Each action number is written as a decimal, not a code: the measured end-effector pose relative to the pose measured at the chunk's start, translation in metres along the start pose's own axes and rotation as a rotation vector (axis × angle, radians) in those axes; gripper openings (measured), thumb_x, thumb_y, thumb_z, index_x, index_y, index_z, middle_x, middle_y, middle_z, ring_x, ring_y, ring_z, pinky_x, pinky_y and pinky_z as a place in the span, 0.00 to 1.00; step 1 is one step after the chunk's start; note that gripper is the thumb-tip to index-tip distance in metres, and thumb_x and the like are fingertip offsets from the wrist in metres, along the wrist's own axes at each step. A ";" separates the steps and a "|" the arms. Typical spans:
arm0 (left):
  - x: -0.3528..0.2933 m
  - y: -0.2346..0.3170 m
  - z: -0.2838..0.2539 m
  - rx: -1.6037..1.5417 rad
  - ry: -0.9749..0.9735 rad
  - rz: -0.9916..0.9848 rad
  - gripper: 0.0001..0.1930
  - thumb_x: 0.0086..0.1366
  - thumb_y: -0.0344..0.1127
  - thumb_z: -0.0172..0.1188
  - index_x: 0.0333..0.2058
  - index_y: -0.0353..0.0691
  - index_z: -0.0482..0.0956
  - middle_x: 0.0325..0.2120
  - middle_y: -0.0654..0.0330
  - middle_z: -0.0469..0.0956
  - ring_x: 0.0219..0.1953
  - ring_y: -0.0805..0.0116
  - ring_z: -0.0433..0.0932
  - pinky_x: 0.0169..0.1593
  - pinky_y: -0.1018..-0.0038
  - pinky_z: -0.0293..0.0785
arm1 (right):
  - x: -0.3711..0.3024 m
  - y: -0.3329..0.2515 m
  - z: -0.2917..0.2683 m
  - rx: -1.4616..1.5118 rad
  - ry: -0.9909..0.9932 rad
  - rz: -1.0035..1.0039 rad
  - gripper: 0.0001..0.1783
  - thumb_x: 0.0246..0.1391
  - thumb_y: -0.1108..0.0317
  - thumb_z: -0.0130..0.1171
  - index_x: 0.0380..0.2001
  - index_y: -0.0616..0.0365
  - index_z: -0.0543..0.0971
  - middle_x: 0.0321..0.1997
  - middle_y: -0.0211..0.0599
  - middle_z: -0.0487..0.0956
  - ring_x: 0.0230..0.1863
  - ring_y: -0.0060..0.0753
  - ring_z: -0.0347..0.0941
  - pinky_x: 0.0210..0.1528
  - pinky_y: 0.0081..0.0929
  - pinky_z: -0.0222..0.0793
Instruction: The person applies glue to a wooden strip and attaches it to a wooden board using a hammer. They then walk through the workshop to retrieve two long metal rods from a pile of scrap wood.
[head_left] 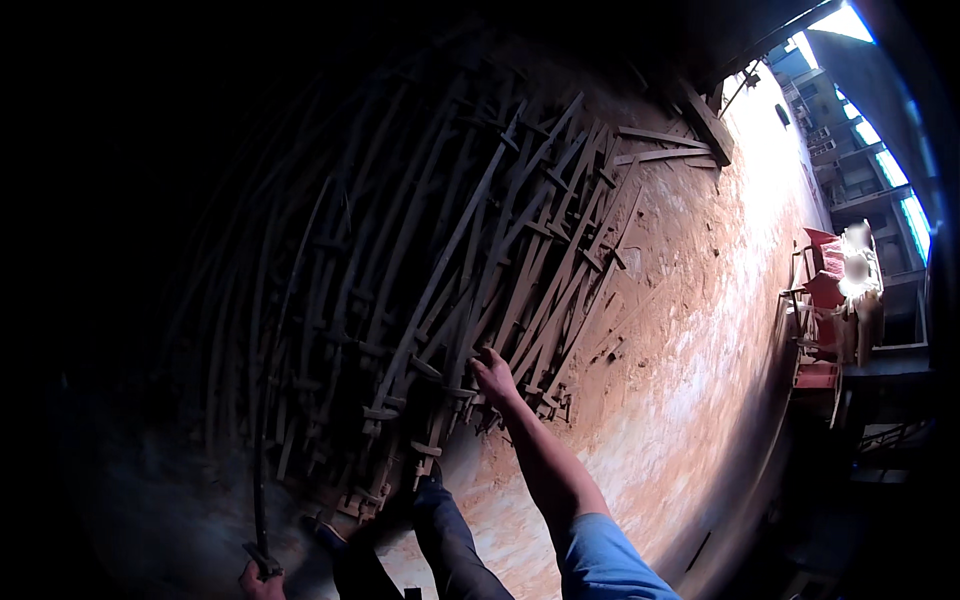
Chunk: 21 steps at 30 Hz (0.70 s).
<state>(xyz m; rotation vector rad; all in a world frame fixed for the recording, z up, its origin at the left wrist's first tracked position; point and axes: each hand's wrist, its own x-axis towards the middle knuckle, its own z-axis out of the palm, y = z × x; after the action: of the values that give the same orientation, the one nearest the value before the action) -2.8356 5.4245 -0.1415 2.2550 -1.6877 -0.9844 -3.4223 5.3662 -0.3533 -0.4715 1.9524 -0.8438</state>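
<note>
At the lower left, my left hand [262, 581] is closed around the end of a long, thin bar clamp [262, 470], which rises from it and curves away into the dark. My right arm reaches forward over the edge of a large pile of similar bar clamps [530, 235] on the ground. There my right hand [493, 377] has its fingers curled in among the bars; what they hold is hard to make out. Short crosspieces stick out from many of the bars. Deep shadow hides the left part of the pile.
My legs [450, 545] and shoes stand at the pile's near end. Flat wooden pieces [665, 145] and a thick beam [705, 125] lie beyond it. Dusty, sunlit ground [690, 300] stretches to the right. A person [857, 275] is beside red objects [820, 335] at the far right.
</note>
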 end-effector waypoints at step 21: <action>-0.137 -0.042 -0.004 0.036 -0.125 -0.648 0.03 0.59 0.29 0.61 0.31 0.37 0.79 0.23 0.63 0.75 0.26 0.77 0.71 0.29 0.77 0.67 | 0.060 -0.086 0.121 0.542 -0.040 0.276 0.21 0.59 0.51 0.55 0.40 0.60 0.70 0.25 0.31 0.67 0.22 0.26 0.63 0.23 0.27 0.63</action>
<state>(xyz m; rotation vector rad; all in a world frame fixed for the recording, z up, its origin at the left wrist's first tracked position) -2.8202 5.5616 -0.1037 2.8883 -1.0064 -1.2328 -3.3481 5.2251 -0.3683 0.0984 1.6129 -1.1165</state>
